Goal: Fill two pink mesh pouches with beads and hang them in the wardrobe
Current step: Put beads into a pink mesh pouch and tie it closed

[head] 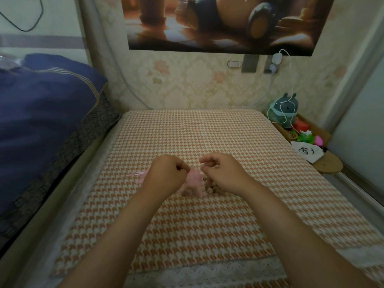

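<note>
Navy bedding (39, 113) fills the left of the view, heaped beside the houndstooth mat (197, 221) that carries our work; its orange-and-cream check runs to a lace-trimmed near edge. Near the mat's middle, slightly toward its left edge, we see a loose pink drawstring (137, 174) trailing out from under our left hand (166, 175). That hand is curled into a fist, thumb pressed to forefinger, pinching the gathered neck of a pink mesh pouch (193, 181). The pouch sits on the mat directly between our two hands, its body bulging toward the near edge; motion blur hides its mesh and we cannot tell how full it is. Just right of the pouch, a small cluster of tan beads (211, 189) lies on the mat, partly hidden by our right wrist. Our right hand (222, 173) is likewise curled, fingertips pinched together on what appears to be the pouch's other cord, though the cord itself is too thin and blurred to confirm. Only one pouch can be made out clearly. Beyond the mat's far right corner, a low wooden tray (324, 132) holds a grey-green plush toy (284, 110), bright small items and a white cloth bag (307, 151), with a white charging cable (291, 80) hanging above them from the wall.
</note>
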The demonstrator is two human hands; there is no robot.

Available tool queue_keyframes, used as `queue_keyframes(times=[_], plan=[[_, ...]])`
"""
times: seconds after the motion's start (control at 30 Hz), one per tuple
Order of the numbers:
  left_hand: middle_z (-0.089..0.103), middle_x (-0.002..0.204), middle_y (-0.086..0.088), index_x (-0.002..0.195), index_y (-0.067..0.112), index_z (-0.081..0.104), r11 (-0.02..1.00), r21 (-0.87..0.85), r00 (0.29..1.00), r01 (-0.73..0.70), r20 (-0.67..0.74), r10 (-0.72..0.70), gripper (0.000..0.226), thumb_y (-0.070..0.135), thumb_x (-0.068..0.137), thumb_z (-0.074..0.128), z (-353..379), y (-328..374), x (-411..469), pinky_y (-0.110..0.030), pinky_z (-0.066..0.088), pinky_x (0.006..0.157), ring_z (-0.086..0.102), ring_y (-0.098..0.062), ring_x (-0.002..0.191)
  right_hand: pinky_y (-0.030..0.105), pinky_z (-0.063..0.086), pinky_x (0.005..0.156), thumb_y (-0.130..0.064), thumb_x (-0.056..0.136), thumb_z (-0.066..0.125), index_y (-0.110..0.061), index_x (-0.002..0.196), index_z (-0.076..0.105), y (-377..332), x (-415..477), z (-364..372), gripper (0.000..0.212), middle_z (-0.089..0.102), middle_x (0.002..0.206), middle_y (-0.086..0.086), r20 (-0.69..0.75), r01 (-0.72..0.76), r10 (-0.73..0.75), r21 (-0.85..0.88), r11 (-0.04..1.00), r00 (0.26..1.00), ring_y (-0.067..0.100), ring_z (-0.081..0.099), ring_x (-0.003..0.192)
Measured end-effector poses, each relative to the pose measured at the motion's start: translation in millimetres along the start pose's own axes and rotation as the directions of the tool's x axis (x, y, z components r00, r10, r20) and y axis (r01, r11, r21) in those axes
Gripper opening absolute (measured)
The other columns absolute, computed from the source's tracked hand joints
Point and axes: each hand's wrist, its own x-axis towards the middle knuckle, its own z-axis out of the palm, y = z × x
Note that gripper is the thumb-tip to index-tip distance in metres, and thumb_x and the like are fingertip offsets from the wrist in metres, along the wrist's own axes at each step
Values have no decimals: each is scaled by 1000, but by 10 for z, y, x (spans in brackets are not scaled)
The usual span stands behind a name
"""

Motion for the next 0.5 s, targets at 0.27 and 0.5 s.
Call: queue_keyframes(times=[0.27,0.5], plan=[[74,89,8,92,25,77,999,49,997,14,72,-18,19,17,88,60,-98,-277,41,-11,50,59,69,-8,73,28,48,77,-35,91,63,-38,114,67,248,264,241,24,67,111,-17,-25,-9,-5,-515,857,1000,7,63,95],[69,113,9,108,23,74,998,40,992,-43,120,38,24,20,88,61,-122,-380,74,-9,39,71,57,-1,86,25,45,78,-32,93,64,-32,116,71,272,439,467,23,69,118,-10,78,123,-95,-635,762,992,12,64,105]])
